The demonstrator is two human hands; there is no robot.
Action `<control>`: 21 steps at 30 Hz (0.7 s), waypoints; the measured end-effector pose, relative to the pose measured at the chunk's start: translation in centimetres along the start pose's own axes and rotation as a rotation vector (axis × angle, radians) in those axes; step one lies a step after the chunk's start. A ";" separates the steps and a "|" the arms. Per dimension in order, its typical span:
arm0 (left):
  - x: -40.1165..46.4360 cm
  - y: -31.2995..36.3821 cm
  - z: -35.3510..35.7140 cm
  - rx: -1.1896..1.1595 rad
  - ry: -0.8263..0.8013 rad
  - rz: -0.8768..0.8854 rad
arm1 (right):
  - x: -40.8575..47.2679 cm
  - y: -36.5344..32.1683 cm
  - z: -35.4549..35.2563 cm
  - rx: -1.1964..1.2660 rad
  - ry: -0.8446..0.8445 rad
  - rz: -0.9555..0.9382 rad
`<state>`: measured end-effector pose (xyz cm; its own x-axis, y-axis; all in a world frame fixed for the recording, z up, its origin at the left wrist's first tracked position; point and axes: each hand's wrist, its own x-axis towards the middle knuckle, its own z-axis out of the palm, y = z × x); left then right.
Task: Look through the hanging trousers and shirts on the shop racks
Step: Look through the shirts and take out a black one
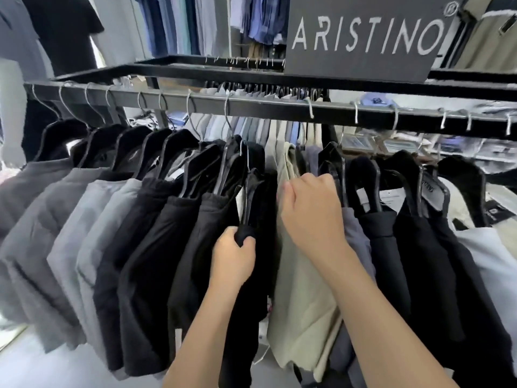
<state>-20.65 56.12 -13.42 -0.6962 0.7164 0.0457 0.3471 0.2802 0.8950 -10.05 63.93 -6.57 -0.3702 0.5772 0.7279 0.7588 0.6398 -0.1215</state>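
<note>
Matt cloth trousers [156,247] on glossy black plastic hangers [232,169] (metal hooks).

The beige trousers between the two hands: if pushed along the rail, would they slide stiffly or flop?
The beige trousers would probably sway and fold: the cloth hangs in soft creases. Their hanger likely slides easily along the smooth rail. They look light, since the right hand parts them with fingers alone.

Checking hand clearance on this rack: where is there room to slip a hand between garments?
One gap: between the black trousers gripped by the left hand and the beige trousers under the right hand. Elsewhere along the front rail, hangers sit packed together.
</note>
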 end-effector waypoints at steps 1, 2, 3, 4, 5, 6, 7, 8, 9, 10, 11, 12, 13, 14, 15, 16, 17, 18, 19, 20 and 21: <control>-0.3 -0.6 -0.4 -0.004 0.000 -0.019 | -0.1 -0.1 0.0 -0.009 0.008 -0.016; -0.8 -1.0 -0.9 -0.009 -0.003 -0.037 | -0.2 -0.1 -0.1 -0.011 0.005 -0.025; -1.3 -1.5 -1.4 -0.012 -0.004 -0.051 | -0.3 -0.2 -0.1 -0.013 -0.001 -0.029; -2.0 -1.9 -1.9 -0.010 0.002 -0.059 | -0.3 -0.3 0.0 -0.016 -0.001 -0.039; -2.7 -2.3 -2.5 -0.005 0.016 -0.065 | -0.3 -0.3 0.2 -0.012 0.000 -0.052; -3.7 -2.6 -3.0 0.001 0.034 -0.076 | -0.3 -0.3 0.4 0.007 -0.007 -0.056; -4.6 -2.9 -3.5 0.012 0.056 -0.096 | -0.4 -0.3 0.5 0.036 -0.030 -0.039; -5.7 -3.1 -4.0 0.040 0.083 -0.121 | -0.3 -0.2 0.7 0.065 -0.074 -0.011; -6.7 -3.5 -4.4 0.080 0.116 -0.143 | -0.2 -0.3 0.6 0.085 -0.127 0.013; -7.9 -3.6 -4.8 0.125 0.152 -0.161 | -0.1 -0.2 0.7 0.096 -0.170 0.018; -9.1 -3.8 -5.2 0.162 0.187 -0.177 | 0.0 -0.2 0.6 0.103 -0.206 0.009; -10.3 -3.8 -5.6 0.190 0.214 -0.200 | -0.1 -0.2 0.5 0.109 -0.244 -0.006; -11.5 -3.9 -6.0 0.213 0.235 -0.229 | -0.2 -0.3 0.3 0.117 -0.279 -0.026; -12.7 -3.9 -6.6 0.238 0.254 -0.263 | -0.3 -0.5 0.0 0.140 -0.310 -0.046; -14.0 -3.9 -7.2 0.260 0.277 -0.293 | -0.6 -0.8 -0.3 0.187 -0.343 -0.067; -15.4 -3.9 -7.8 0.271 0.301 -0.309 | -1.0 -1.2 -0.8 0.263 -0.368 -0.097; -16.8 -3.8 -8.4 0.273 0.327 -0.312 | -1.5 -1.7 -1.2 0.364 -0.386 -0.141; -18.3 -3.6 -9.1 0.271 0.351 -0.322 | -2.2 -2.2 -1.7 0.490 -0.412 -0.196; -19.8 -3.5 -9.8 0.262 0.369 -0.342 | -3.1 -2.9 -2.2 0.638 -0.468 -0.257; -21.3 -3.4 -10.6 0.254 0.378 -0.367 | -4.2 -3.6 -2.7 0.786 -0.566 -0.320; -22.8 -3.4 -11.3 0.251 0.385 -0.386 | -5.5 -4.1 -3.1 0.910 -0.699 -0.382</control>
<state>-13.06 31.57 -12.48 -0.9627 0.2633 -0.0623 0.1292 0.6495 0.7493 -9.50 56.54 -8.01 -0.9114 0.2427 0.3323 -0.0134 0.7897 -0.6134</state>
